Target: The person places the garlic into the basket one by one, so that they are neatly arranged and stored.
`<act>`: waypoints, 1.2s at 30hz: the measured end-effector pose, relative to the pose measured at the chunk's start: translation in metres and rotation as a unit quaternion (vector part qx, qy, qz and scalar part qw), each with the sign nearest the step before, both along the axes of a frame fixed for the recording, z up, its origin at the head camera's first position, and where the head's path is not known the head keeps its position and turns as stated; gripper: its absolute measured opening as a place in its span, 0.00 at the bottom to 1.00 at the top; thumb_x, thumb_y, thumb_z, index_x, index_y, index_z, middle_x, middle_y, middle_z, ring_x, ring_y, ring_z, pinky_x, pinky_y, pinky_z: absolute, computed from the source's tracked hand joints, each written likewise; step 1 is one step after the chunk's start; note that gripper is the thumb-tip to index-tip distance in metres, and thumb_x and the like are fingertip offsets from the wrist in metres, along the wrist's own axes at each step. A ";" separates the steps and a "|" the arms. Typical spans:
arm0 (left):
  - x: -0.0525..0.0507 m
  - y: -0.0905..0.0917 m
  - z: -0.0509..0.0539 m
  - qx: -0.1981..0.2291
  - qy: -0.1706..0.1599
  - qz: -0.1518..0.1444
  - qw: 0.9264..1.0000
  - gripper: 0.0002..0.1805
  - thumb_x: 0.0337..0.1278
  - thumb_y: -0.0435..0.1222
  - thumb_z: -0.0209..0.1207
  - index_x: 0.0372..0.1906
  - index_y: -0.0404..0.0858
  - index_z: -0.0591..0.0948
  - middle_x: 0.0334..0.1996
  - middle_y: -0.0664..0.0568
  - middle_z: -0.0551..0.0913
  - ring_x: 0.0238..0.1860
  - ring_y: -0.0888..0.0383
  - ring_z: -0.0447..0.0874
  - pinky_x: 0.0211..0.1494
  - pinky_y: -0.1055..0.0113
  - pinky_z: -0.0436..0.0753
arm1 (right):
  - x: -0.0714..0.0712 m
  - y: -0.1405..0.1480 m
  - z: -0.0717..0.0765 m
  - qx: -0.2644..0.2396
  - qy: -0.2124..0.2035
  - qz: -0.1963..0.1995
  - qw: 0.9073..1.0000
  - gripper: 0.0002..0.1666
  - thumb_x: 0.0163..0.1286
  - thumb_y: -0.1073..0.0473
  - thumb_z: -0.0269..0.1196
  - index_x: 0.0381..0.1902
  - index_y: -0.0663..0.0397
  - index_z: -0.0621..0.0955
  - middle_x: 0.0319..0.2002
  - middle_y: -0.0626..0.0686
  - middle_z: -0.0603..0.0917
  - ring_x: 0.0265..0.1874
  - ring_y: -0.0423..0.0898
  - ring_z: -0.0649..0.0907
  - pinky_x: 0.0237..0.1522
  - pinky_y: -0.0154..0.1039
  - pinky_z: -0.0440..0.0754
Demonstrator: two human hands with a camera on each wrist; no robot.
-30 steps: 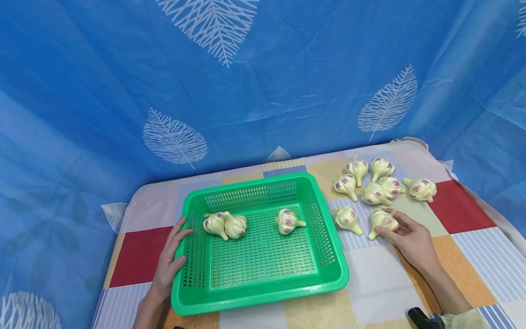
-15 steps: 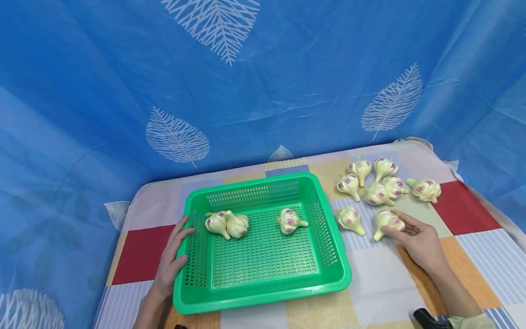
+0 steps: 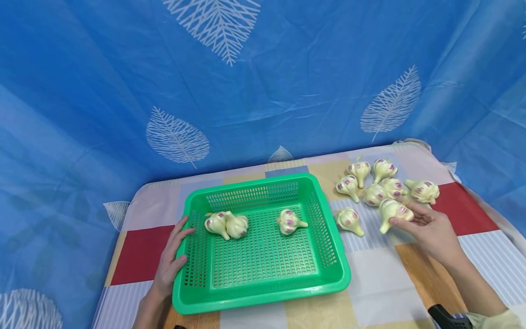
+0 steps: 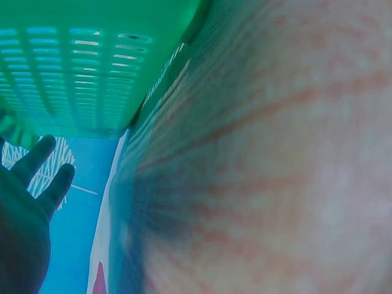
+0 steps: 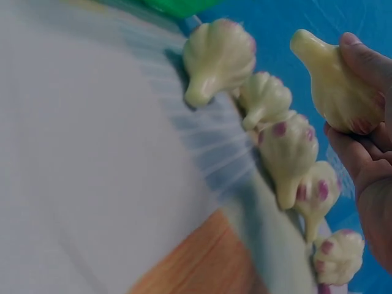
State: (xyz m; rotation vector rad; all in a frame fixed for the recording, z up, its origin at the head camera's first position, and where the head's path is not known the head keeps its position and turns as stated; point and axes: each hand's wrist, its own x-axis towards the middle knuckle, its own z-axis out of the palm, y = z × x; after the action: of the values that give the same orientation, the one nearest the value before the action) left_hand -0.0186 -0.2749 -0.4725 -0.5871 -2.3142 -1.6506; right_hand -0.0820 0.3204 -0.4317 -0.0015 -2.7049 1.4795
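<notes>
In the head view my left hand [image 3: 167, 262] rests against the left rim of a green plastic basket [image 3: 263, 301], fingers fairly straight over the edge. The left wrist view shows fingers [image 4: 56, 184] stretched out beside the basket's slotted wall [image 4: 79, 73]. Two touching garlic bulbs [image 3: 237, 226] lie inside at the left, and a single garlic bulb [image 3: 289, 222] sits nearer the right wall. Right of the basket, my right hand [image 3: 431, 230] pinches a garlic bulb [image 3: 394, 211] between thumb and fingers. That bulb [image 5: 343, 86] is lifted off the cloth in the right wrist view.
Several garlic bulbs [image 3: 374, 195] cluster behind the right hand. One bulb [image 3: 348, 220] lies close to the basket's right side, another [image 3: 424, 191] farther right. A patchwork cloth [image 3: 308, 310] covers the table. A blue curtain [image 3: 263, 100] hangs behind.
My right hand has raised the pinched garlic bulb off the cloth and shifted it slightly right and back. The left hand and the basket have stayed put.
</notes>
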 end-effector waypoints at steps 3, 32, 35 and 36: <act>0.000 0.000 -0.001 0.001 -0.002 -0.001 1.000 0.30 0.58 0.31 0.45 0.68 0.26 0.68 0.78 0.37 0.49 0.75 0.48 0.49 0.60 0.72 0.73 | -0.002 -0.001 0.010 0.013 0.013 0.007 1.000 0.39 0.64 0.58 0.73 0.68 0.70 0.72 0.27 0.43 0.83 0.24 0.39 0.74 0.20 0.34 0.72; 0.001 -0.001 0.000 -0.010 -0.010 0.010 1.000 0.31 0.57 0.31 0.46 0.68 0.28 0.69 0.78 0.39 0.50 0.75 0.48 0.50 0.60 0.71 0.73 | -0.034 -0.072 0.075 0.017 0.008 0.163 0.986 0.37 0.68 0.57 0.70 0.69 0.68 0.71 0.39 0.56 0.83 0.33 0.41 0.83 0.32 0.33 0.82; 0.001 -0.001 0.001 -0.009 -0.006 0.006 1.000 0.31 0.57 0.31 0.46 0.68 0.27 0.69 0.78 0.38 0.50 0.75 0.48 0.50 0.61 0.71 0.73 | -0.038 -0.090 0.076 0.007 -0.005 0.190 0.982 0.37 0.69 0.54 0.69 0.70 0.64 0.72 0.33 0.55 0.80 0.31 0.44 0.80 0.27 0.36 0.78; 0.001 -0.001 0.001 -0.010 -0.006 0.007 1.000 0.31 0.57 0.31 0.46 0.68 0.27 0.69 0.78 0.38 0.50 0.75 0.48 0.49 0.61 0.72 0.73 | -0.040 -0.096 0.076 -0.001 -0.010 0.201 0.980 0.36 0.69 0.54 0.69 0.70 0.64 0.72 0.31 0.55 0.79 0.30 0.45 0.79 0.26 0.37 0.76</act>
State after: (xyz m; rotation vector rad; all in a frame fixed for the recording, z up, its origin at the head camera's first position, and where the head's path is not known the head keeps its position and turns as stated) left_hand -0.0179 -0.2755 -0.4716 -0.5671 -2.3396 -1.6310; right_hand -0.1219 0.2242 -0.3553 0.5648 -2.8385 1.5756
